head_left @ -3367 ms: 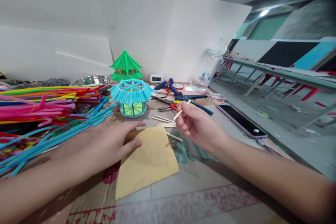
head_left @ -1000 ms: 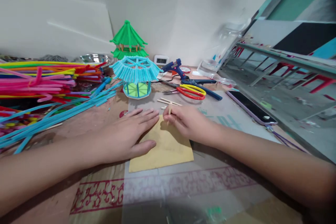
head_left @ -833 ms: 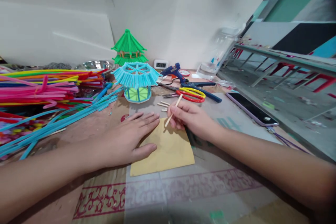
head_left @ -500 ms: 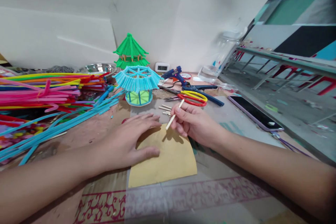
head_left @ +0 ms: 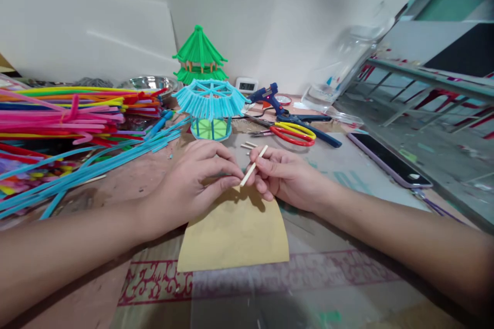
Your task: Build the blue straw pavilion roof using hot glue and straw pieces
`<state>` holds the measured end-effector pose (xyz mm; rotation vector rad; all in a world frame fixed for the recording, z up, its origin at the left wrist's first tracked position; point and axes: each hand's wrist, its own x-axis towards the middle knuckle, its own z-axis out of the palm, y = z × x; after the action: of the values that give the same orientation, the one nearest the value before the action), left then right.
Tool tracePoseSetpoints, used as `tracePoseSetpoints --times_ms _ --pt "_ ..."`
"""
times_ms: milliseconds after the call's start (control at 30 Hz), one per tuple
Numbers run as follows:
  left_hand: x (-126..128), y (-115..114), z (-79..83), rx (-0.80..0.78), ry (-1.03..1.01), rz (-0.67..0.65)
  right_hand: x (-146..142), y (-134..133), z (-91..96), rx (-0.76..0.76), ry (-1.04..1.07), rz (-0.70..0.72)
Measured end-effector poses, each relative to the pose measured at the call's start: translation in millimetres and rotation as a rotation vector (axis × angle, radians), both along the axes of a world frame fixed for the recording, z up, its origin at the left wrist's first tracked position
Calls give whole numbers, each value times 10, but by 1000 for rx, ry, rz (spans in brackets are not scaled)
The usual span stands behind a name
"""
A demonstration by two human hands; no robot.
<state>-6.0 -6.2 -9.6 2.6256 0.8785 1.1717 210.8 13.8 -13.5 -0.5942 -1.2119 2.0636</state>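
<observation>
A short, pale wooden stick (head_left: 253,166) is pinched between the thumb and forefinger of my right hand (head_left: 283,172), tilted with its upper end to the right. My left hand (head_left: 210,175) has its thumb and fingertips brought together at the stick's lower end. Under both hands lies a tan sheet of sandpaper or card (head_left: 235,241) with a curved right edge. A few more short sticks (head_left: 249,145) rest just behind my right hand, partly hidden by it. Beyond my left hand stands a small pavilion model (head_left: 210,100) with a light-blue roof.
Bundles of coloured pipe cleaners (head_left: 62,118) fill the left side. Behind are a green-roofed model (head_left: 199,54), a metal bowl (head_left: 148,83), a small digital clock (head_left: 247,85) and a blue glue gun (head_left: 268,96). Scissors (head_left: 295,133), blue-handled pliers (head_left: 320,136) and a phone (head_left: 388,159) lie rightward.
My left hand has gone from spread fingers over the tan sheet to fingertips closed at the stick's lower end. My right hand keeps hold of the stick. The view has shifted slightly.
</observation>
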Motion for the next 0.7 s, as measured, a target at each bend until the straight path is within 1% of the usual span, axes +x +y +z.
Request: tracePoseSetpoints --times_ms 133,333,433,533,600,700 --pt "-2 8 -19 -19 4 7 13 -1 12 -25 14 14" --pt "11 -14 23 -40 5 -3 12 2 17 -45 23 36" --pt "17 -19 20 -76 9 -8 4 -2 31 -38 12 26" --pt "7 -21 -3 -140 86 -12 9 -14 48 61 -5 -50" --pt "-10 -25 -13 -191 185 -47 26 -26 62 178 -47 -129" --pt "-33 -38 -9 -238 323 -86 67 -55 92 387 -211 -239"
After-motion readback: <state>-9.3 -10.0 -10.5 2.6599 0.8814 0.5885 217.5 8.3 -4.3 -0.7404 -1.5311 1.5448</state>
